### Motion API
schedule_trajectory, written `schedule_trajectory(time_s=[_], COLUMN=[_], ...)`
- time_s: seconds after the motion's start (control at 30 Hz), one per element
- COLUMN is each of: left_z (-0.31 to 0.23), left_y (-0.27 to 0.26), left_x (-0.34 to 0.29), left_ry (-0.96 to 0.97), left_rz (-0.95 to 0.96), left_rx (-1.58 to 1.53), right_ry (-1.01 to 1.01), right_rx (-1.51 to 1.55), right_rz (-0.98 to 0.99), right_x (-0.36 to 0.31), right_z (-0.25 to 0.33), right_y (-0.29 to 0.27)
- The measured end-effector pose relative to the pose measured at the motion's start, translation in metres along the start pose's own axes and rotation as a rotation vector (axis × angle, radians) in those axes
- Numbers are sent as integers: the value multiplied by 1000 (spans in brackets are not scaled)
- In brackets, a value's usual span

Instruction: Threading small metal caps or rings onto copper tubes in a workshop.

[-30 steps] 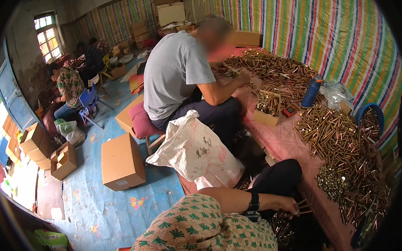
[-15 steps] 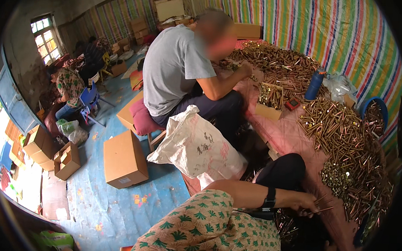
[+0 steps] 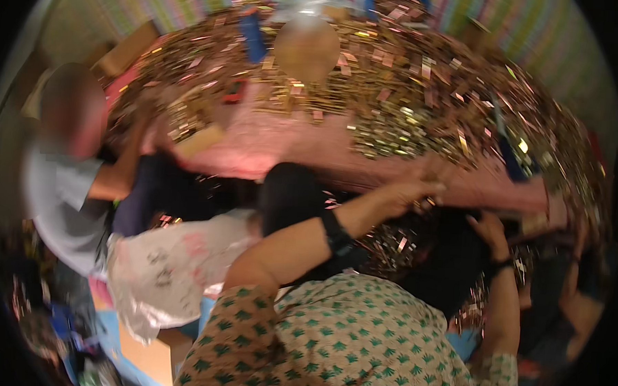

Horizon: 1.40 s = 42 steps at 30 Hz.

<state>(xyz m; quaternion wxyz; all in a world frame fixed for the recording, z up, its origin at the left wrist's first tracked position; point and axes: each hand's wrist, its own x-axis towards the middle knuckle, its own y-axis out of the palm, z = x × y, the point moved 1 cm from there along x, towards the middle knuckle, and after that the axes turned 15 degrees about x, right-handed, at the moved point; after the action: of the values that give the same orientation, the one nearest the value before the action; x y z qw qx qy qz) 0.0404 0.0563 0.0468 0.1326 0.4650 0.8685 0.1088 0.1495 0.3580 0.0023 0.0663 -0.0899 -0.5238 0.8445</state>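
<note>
My left hand (image 3: 407,196), with a dark band on its wrist, reaches over my lap to the front edge of the pink-covered table (image 3: 249,142). Its fingers are blurred but closed around a few thin copper-coloured sticks (image 3: 437,172), which show only faintly. On my dark-trousered knee rests my right hand (image 3: 489,234), its fingers apart and nothing seen in them. Beyond both hands, a wide heap of short copper and gold sticks (image 3: 438,81) covers the table. A patch of small shiny greenish-gold pieces (image 3: 391,131) lies at the heap's near edge. More shiny pieces (image 3: 393,246) lie below, between my legs.
At the left, a person in a grey shirt (image 3: 60,196) reaches to the table near an open carton (image 3: 199,138). A white sack (image 3: 181,267) stands between us. A blue bottle (image 3: 252,36) and a red item (image 3: 235,91) are farther back. Another person's arm (image 3: 576,256) shows at right.
My view has swung right and down to the table and my lap. My right hand is now plainly visible on my knee. The left hand stays near the table edge.
</note>
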Motion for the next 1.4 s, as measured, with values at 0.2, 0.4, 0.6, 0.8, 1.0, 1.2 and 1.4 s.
schedule_trajectory(time_s=[0.2,0.4,0.6,0.8,1.0,1.2,1.4], left_z=[0,1,6,9,5,3,7], left_y=[-25,-37,-43,-47,-53,-55,-56], left_x=[28,31,33,31,26,15,12], left_ry=[-31,-33,-104,-140,-147,-123,-136], left_rz=[-42,-157,-199,-240,-274,-272,-206], left_rx=[-113,-169,-207,-231,-129,-82,-126], right_ry=[132,195,-32,-151,-406,-456,-308], right_rx=[-93,-112,188,490,518,350,216], right_rz=[-51,-52,-69,-379,-486,-502,-536], right_x=[-9,-6,-4,45,87,110,123], right_z=[-18,-6,6,83,96,124,125], right_y=[0,-3,-15,-29,9,35,49])
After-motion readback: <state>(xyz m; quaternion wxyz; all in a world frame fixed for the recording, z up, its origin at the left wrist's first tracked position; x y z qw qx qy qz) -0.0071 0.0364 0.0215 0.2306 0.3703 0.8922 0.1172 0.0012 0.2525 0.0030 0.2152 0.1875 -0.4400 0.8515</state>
